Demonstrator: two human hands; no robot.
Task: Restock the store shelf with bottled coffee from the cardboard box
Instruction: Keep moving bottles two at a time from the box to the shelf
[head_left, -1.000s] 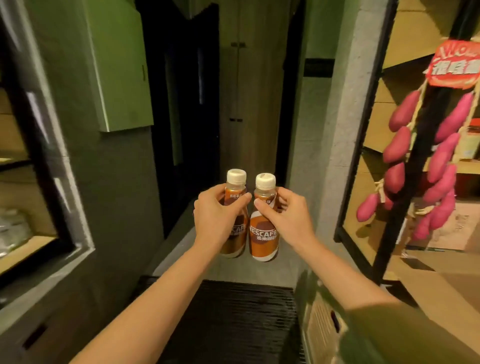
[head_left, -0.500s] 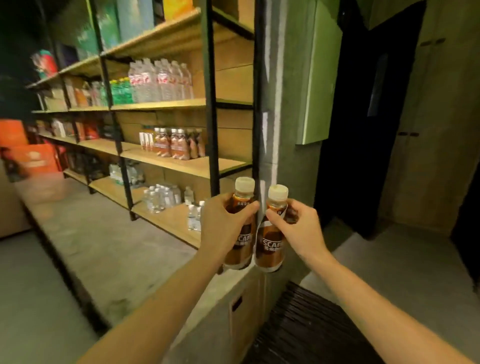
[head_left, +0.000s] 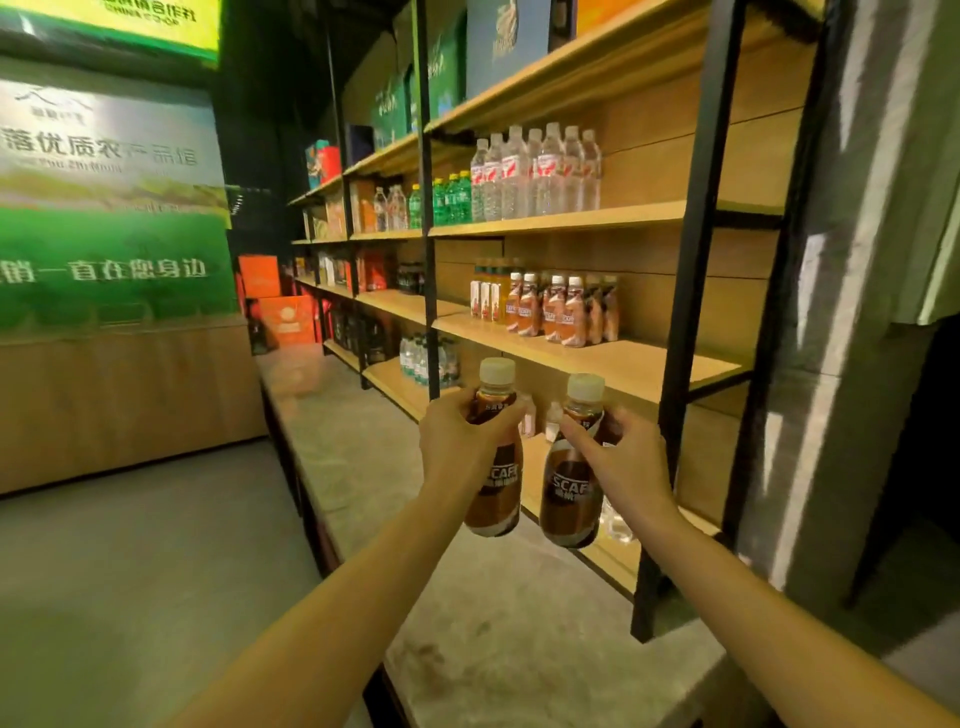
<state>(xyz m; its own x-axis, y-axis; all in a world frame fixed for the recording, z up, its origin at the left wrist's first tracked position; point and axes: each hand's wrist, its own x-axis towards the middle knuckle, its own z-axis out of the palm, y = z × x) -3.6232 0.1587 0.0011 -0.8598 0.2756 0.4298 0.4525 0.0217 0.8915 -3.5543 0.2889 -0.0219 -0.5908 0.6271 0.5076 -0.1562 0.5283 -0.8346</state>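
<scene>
My left hand (head_left: 457, 447) grips a brown coffee bottle (head_left: 496, 493) with a cream cap, held upright in the air. Beside it my right hand (head_left: 621, 462) grips a second coffee bottle (head_left: 569, 499) of the same kind. Both hang in front of the wooden store shelf (head_left: 644, 366), just below its middle board. On that board stands a row of coffee bottles (head_left: 558, 312), with bare board to their right. The cardboard box is not in view.
Water bottles (head_left: 535, 174) fill the board above, small water bottles (head_left: 426, 358) the lowest one. Black uprights (head_left: 685, 312) frame the bay. A grey stone ledge (head_left: 395, 478) runs along the base. Orange boxes (head_left: 283, 306) sit far back; a concrete pillar (head_left: 852, 260) stands right.
My view has swung left from the dark doorway to the shelf and closer to it. Both hands still hold their bottles side by side, now slightly further apart.
</scene>
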